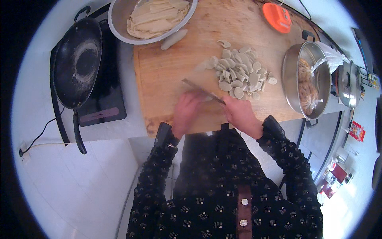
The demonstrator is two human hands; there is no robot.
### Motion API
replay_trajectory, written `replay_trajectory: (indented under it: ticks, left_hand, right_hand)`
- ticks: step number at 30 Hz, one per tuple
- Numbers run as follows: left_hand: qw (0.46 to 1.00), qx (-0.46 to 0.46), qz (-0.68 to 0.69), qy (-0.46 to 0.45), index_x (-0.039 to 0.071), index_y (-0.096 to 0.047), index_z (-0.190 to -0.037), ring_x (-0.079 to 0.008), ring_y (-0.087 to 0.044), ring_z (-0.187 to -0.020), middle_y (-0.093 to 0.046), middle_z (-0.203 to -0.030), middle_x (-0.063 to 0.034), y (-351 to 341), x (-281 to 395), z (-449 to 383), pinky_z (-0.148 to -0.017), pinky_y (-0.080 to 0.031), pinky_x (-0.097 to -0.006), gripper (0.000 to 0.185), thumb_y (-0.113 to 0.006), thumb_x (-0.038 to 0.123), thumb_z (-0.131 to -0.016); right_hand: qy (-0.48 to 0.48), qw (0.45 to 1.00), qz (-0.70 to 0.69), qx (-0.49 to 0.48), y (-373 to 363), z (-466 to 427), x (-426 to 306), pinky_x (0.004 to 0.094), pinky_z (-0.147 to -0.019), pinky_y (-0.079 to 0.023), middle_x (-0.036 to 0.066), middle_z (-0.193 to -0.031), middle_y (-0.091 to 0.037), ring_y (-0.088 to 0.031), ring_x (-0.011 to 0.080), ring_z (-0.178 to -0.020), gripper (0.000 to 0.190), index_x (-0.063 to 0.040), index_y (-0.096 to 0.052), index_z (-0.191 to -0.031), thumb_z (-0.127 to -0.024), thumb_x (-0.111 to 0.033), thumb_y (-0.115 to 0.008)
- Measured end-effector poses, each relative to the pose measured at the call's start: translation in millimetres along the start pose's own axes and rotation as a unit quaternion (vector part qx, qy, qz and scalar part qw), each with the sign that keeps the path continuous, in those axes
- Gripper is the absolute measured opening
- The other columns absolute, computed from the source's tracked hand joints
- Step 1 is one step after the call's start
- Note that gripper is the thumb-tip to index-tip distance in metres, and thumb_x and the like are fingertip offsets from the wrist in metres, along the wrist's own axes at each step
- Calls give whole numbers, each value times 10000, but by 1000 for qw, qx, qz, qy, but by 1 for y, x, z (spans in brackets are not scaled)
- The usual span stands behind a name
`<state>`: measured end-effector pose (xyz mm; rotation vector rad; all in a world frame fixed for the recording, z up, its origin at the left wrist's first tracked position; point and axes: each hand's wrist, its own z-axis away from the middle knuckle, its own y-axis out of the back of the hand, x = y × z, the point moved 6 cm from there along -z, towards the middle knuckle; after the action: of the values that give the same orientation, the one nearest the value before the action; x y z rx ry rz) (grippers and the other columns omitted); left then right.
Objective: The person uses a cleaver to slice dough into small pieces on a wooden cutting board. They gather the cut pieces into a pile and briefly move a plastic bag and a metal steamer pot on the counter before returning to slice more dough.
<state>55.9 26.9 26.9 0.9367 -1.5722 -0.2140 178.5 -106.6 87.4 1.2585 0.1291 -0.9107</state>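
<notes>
My right hand (241,113) grips the handle of a kitchen knife (201,88), its blade pointing left across the wooden board (161,98). Close to the blade, my left hand (188,109) is blurred, fingers bent down toward the board. A pale bit of food (209,97) shows between the two hands. Whatever lies under the left fingers is hidden. Beyond the knife spreads a heap of pale grey round slices (238,70). One whole pale roll (174,39) rests against a metal bowl (118,30) of folded, pale yellow sheets (158,19).
At left, a black frying pan (77,62) sits on an induction cooktop (104,112), handle jutting toward me. A steel pot (291,80) with bagged brown food (307,94) stands at the board's right edge. Behind lies an orange plastic device (276,18). Farther right is a lidded pan (349,85).
</notes>
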Motion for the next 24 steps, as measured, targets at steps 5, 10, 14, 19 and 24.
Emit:
replay_trajectory:
  ticks: [5,10,14,19,24]
  left_hand:
    - [1000,-14,-4,-1,97,-703,-1103,-321,-575,-1075,-620,-1109,-102,-2,-4,4,-931,-502,-405,338,-755,45,-773]
    - [1000,2,22,-18,83,-701,-1098,-321,-584,-1067,-628,-1114,-110,-1,-6,7,-938,-501,-403,331,-745,36,-773]
    - [1000,-9,8,-13,79,-703,-1079,-313,-589,-1073,-641,-1128,-96,-1,-8,8,-935,-502,-400,309,-740,32,-776]
    - [999,11,-2,-36,91,-715,-1043,-308,-591,-1071,-647,-1113,-79,3,0,4,-937,-495,-390,297,-756,31,-755]
    - [1000,28,-4,-9,108,-727,-1009,-298,-594,-1040,-645,-1090,-67,6,1,3,-909,-503,-390,297,-779,27,-728]
  right_hand:
    - [9,999,17,36,20,10,-4,514,-598,-463,171,-840,-633,-625,418,-731,127,-71,-529,-1015,-966,-168,-595]
    - [-9,999,51,-6,28,27,-9,506,-590,-463,161,-821,-618,-626,407,-719,138,-68,-510,-1005,-963,-162,-601]
    - [12,999,51,0,15,22,-8,505,-591,-467,162,-820,-621,-627,407,-714,128,-65,-508,-1014,-960,-146,-592]
    - [48,998,30,37,-4,-5,-11,507,-602,-474,180,-839,-635,-631,417,-737,127,-62,-516,-1034,-957,-137,-584]
    - [-5,1000,-8,-27,6,0,-10,529,-669,-498,195,-918,-668,-662,422,-822,237,-51,-504,-1058,-856,-109,-613]
